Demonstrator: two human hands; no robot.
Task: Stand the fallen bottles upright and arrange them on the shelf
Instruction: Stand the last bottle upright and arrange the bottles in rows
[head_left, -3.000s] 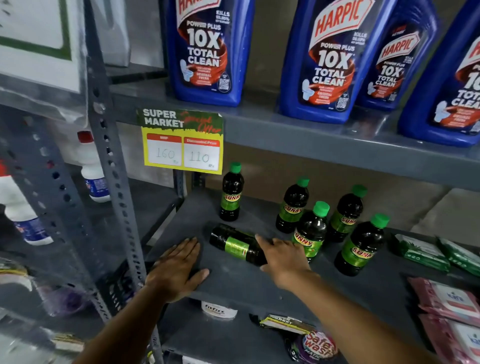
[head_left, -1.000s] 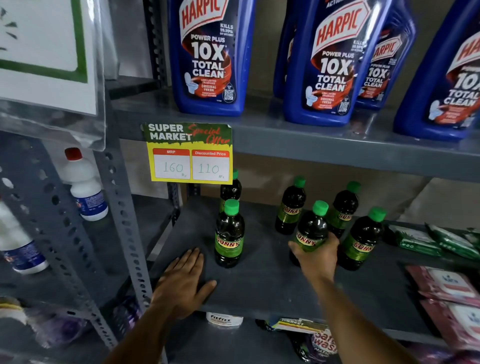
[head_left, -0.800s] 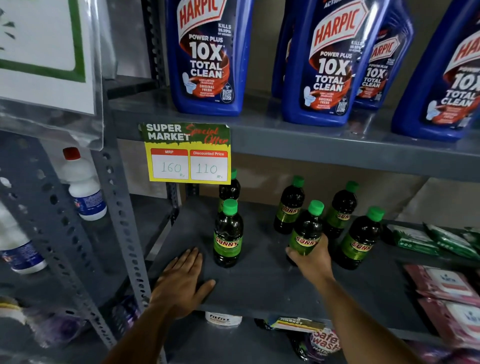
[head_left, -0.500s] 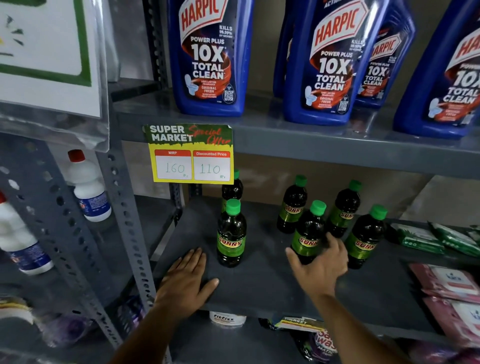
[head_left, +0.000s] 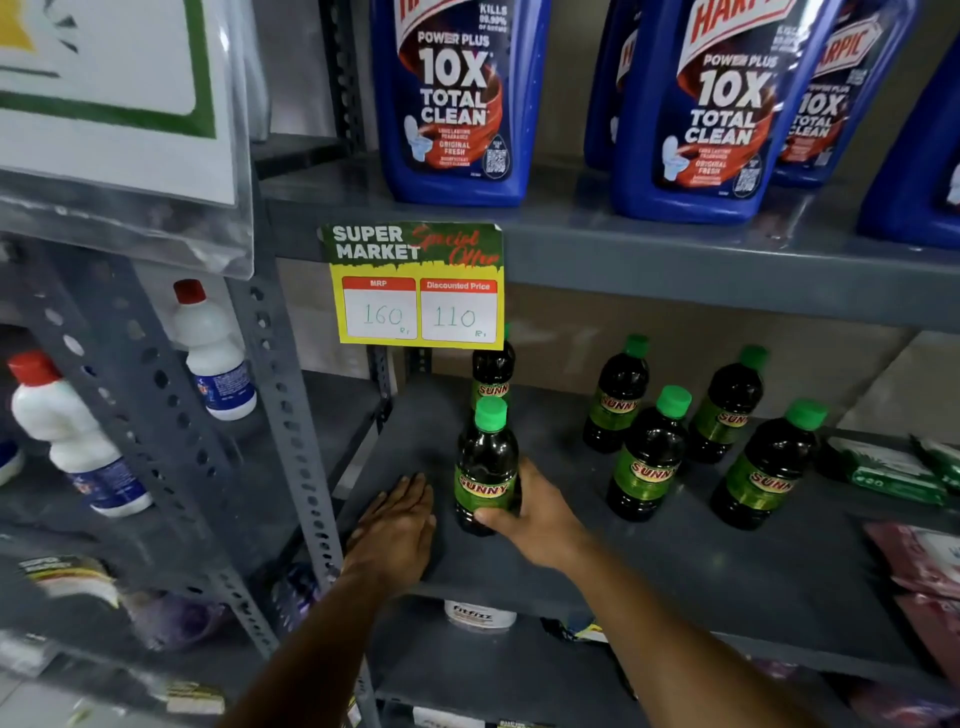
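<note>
R hand (head_left: 540, 519) wraps the front-left bottle (head_left: 487, 467) low on its body, thumb across the front under the label, other fingers hidden behind it, so pinching the bottle. Bottle stands upright on the shelf (head_left: 675, 561), green cap up, near the front-left part. L hand (head_left: 397, 525) lies flat, palm down, on the shelf's front-left edge just beside that bottle, fingers pressed together, holding nothing.

All bottles up, none lying down. One more bottle (head_left: 492, 371) right behind the held one, its top partly hidden by the price tag (head_left: 418, 286). Four others to the R, well apart from the hand: back one (head_left: 615, 400), a front one (head_left: 649, 457) just before it, another back one (head_left: 727, 410), and the far-R front one (head_left: 769, 467). All dark w/ green caps and green SUNNY labels.

Tag hangs from the upper shelf edge, reads 160 / 110. Blue Harpic jugs (head_left: 457, 98) stand on the upper shelf. White bottles w/ red caps (head_left: 213, 348) on the next rack to the L. Green packs (head_left: 883, 467) and pink packs (head_left: 924, 561) at the R end of the same shelf.
</note>
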